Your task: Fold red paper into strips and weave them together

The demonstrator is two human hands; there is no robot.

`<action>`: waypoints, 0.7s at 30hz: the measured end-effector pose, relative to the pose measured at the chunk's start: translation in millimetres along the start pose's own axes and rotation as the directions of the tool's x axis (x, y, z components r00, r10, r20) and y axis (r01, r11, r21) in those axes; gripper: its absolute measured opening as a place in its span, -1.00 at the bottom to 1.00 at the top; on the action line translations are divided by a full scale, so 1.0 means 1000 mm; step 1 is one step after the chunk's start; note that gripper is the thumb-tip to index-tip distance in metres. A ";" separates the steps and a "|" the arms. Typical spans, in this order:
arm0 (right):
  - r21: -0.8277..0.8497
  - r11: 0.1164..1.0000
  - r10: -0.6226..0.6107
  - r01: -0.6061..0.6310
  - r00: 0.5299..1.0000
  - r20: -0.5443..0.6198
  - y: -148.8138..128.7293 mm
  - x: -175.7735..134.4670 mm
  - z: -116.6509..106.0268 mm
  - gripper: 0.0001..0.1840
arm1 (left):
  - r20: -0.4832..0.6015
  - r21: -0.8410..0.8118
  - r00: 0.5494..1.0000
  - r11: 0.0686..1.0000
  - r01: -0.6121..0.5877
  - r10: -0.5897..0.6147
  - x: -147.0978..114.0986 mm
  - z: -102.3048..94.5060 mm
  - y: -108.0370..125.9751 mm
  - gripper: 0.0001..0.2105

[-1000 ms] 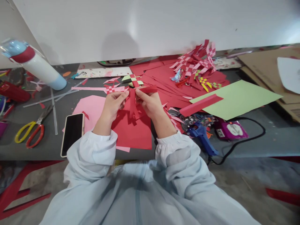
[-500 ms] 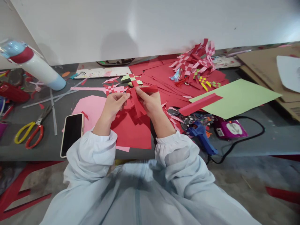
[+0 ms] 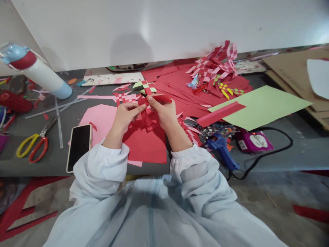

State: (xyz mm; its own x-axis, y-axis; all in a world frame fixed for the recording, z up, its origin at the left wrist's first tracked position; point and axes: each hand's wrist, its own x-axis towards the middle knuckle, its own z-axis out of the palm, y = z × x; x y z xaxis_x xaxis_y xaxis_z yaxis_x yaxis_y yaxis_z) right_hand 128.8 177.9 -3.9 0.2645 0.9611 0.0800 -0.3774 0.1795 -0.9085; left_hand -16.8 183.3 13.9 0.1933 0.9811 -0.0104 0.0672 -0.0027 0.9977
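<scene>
Folded red paper strips (image 3: 161, 98) are pinched between the fingers of both my hands. My left hand (image 3: 126, 116) grips the near left side of the strips, thumb pointing right. From the right, my right hand (image 3: 164, 111) presses its thumb on top, and one strip sticks out past it. How the strips cross is partly hidden by my fingers. Below them lies a red paper sheet (image 3: 146, 147), overlapping a pink sheet (image 3: 99, 115). Just beyond my hands rest a pink-and-red woven paper piece (image 3: 124, 97) and a green-and-red woven one (image 3: 146, 85).
Scissors (image 3: 38, 140), a phone (image 3: 79, 147) and a tilted bottle (image 3: 38, 72) are on the left. A blue glue gun (image 3: 223, 151) with a black cord (image 3: 267, 154), a green sheet (image 3: 262, 108) and cardboard (image 3: 288, 75) are on the right. Woven strips (image 3: 213, 65) pile up behind.
The red strip that hung down between my hands has been turned upward and folded over. My left hand has shifted slightly right, toward my right thumb.
</scene>
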 end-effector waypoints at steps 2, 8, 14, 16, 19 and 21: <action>-0.008 1.000 0.001 -0.001 1.000 0.000 -0.001 0.001 0.000 -0.61 | -0.009 0.004 1.000 1.000 0.014 -0.014 0.000 0.000 0.001 -0.60; 0.013 0.999 0.038 -0.038 0.999 0.002 0.000 0.002 -0.001 -0.56 | -0.024 -0.024 0.999 0.999 0.032 -0.033 0.000 0.000 0.000 -0.65; 0.056 0.991 0.122 -0.125 0.991 0.064 -0.001 0.001 0.000 -0.50 | -0.050 -0.017 0.997 0.999 0.049 -0.050 0.001 -0.001 0.001 -0.64; 0.026 0.991 0.127 -0.131 0.984 0.126 -0.001 0.000 0.000 -0.51 | -0.046 -0.002 0.997 0.999 0.054 -0.054 0.000 0.000 0.002 -0.62; -0.010 0.991 0.131 -0.131 0.976 0.174 0.000 -0.001 -0.001 -0.55 | -0.036 0.026 0.998 0.999 0.044 -0.043 -0.001 0.000 0.004 -0.60; -0.010 0.990 0.143 -0.143 0.978 0.150 0.002 -0.001 -0.001 -0.56 | -0.029 0.040 0.999 0.999 0.035 -0.034 -0.002 0.000 0.005 -0.61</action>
State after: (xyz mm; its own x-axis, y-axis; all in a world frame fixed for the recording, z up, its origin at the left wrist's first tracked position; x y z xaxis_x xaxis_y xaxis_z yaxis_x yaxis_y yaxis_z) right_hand 128.9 177.0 -6.0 0.0718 0.9974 0.0095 -0.4024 0.0377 -0.9147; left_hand -16.9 181.4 19.0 0.1628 0.9858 -0.0420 0.1133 0.0236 0.9933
